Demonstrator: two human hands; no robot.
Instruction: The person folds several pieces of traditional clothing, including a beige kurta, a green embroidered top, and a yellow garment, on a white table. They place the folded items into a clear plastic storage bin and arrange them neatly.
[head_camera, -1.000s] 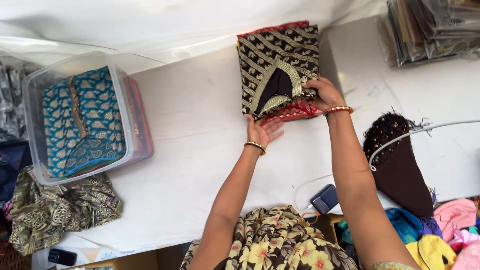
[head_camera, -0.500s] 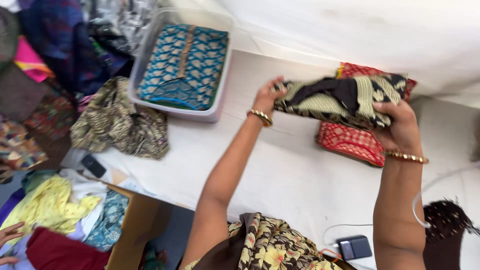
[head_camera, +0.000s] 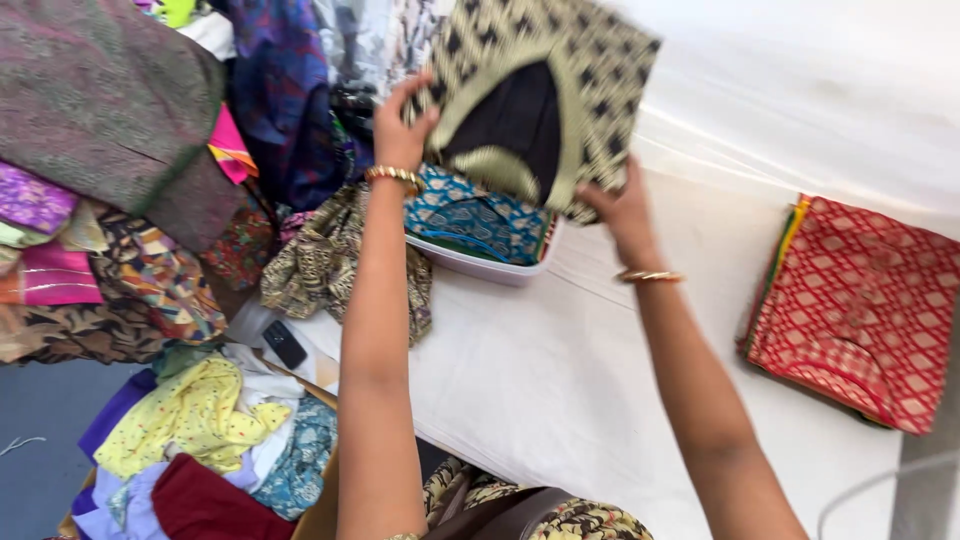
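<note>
Both my hands hold a folded black and beige patterned garment up in the air over a clear plastic bin. My left hand grips its left edge and my right hand grips its lower right edge. The bin holds a folded blue patterned garment. A stack of folded cloth topped by a red and gold patterned piece lies on the white table at the right, away from both hands.
Heaps of mixed coloured fabrics fill the left side. A brown patterned cloth lies beside the bin. A small black device sits at the table edge. Loose clothes, yellow among them, lie below.
I have carried the black and beige garment leftward off the red stack to above the plastic bin. The view has swung left with it.
</note>
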